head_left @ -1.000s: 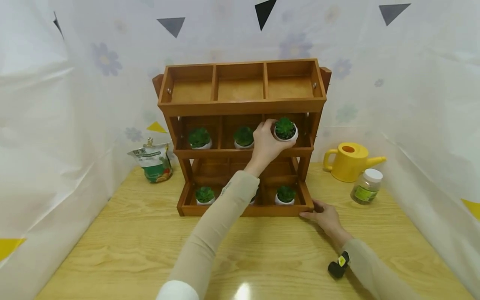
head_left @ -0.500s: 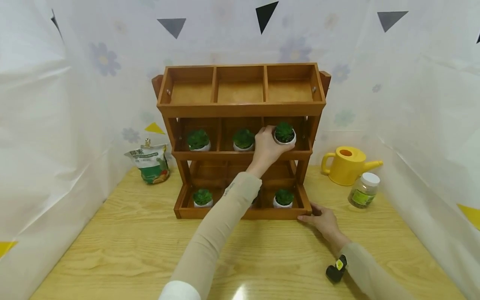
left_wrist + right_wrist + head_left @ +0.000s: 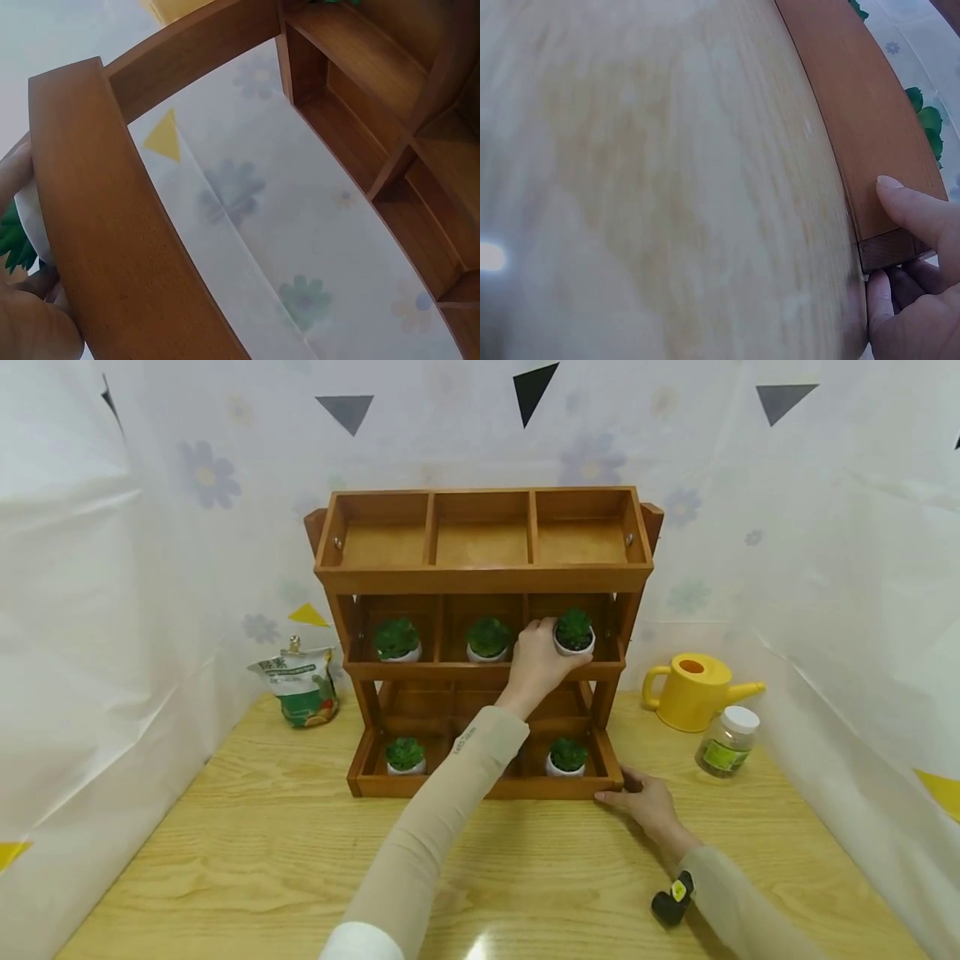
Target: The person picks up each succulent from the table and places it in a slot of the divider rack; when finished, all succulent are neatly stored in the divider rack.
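My left hand [image 3: 542, 658] holds a small potted succulent [image 3: 574, 630] in a white pot at the right compartment of the middle tier of a wooden plant stand [image 3: 480, 581]. In the left wrist view the pot [image 3: 31, 217] shows partly behind a wooden board, fingers around it. Whether its base touches the shelf is hidden. My right hand [image 3: 651, 803] grips the stand's lower right front corner, thumb [image 3: 911, 206] on the front board. Two more succulents stand in the middle tier, left [image 3: 397, 640] and centre [image 3: 488, 639]. On the bottom tier, succulents sit left [image 3: 406, 755] and right [image 3: 567, 757].
A yellow watering can [image 3: 693, 693] stands right of the stand, with a white-lidded jar [image 3: 727, 742] in front of it. To the left is a clipped green and white bag [image 3: 302, 685]. The top tier [image 3: 483, 580] has three compartments. My left forearm covers the bottom tier's middle.
My left hand has lowered the potted succulent into the middle tier's right compartment, then shifted slightly right. My right hand keeps its hold on the corner. The head view has tilted a little.
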{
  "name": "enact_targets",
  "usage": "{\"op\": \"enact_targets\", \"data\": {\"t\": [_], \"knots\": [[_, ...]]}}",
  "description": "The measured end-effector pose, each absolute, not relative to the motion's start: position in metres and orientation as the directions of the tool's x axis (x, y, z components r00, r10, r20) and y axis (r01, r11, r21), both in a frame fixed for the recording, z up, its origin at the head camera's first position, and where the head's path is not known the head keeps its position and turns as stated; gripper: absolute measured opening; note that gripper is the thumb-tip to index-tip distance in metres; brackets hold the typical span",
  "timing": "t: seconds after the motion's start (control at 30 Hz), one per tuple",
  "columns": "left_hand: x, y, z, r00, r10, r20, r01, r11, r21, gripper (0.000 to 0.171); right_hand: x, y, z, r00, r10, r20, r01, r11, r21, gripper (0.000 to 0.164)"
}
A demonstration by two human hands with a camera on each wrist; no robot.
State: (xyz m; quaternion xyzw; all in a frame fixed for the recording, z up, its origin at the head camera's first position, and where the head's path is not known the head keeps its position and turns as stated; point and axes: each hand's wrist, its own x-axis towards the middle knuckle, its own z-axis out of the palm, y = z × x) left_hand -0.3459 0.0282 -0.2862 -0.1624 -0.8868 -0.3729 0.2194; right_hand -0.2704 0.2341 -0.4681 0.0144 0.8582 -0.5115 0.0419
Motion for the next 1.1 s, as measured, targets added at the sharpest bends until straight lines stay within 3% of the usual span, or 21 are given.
{"op": "enact_targets", "data": {"t": [0.83, 1.1], "knots": [[-0.3417, 0.0376, -0.2823, -0.882, 0.181, 0.435, 0.363, 0.851, 0.381, 0.055, -0.2712, 0.2344, -0.4674, -0.994, -0.019, -0.107, 0.085, 0.473, -0.877, 0.089], [-0.3427, 0.0342, -0.2826, -0.894, 0.185, 0.409, 0.376, 0.807, 0.456, 0.058, -0.2710, 0.2331, -0.4684, -0.994, -0.025, -0.105, 0.082, 0.459, -0.885, 0.088]]}}
